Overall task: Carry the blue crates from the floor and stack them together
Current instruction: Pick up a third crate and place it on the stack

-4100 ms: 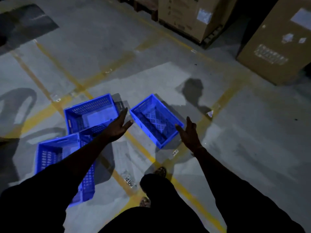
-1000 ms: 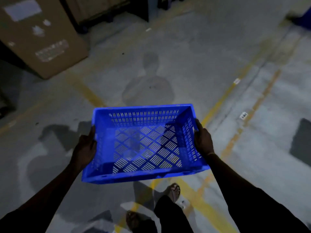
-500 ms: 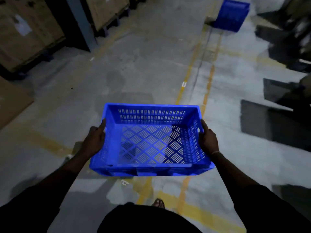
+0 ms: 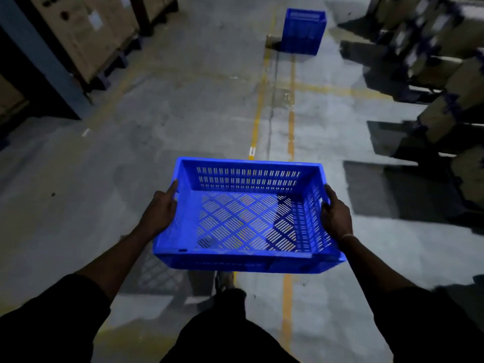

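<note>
Now carrying an empty blue crate [image 4: 248, 218] at waist height, floor stack [image 4: 303, 31] well ahead.
Gripping both short walls, left hand [image 4: 159, 213] and right hand [image 4: 336, 216] curled round; risking tilting, slipping, tripping in dim light.

Held crate [image 4: 248, 218] sits between both hands; a crate stack [image 4: 303, 31] stands far ahead (slightly right).

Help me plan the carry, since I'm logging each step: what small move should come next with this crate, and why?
Probably keep walking straight ahead along the yellow line. The left hand and right hand grip the crate by its short sides, level and clear of the floor, and the blue stack stands far ahead beside that line, with bare floor between.
</note>
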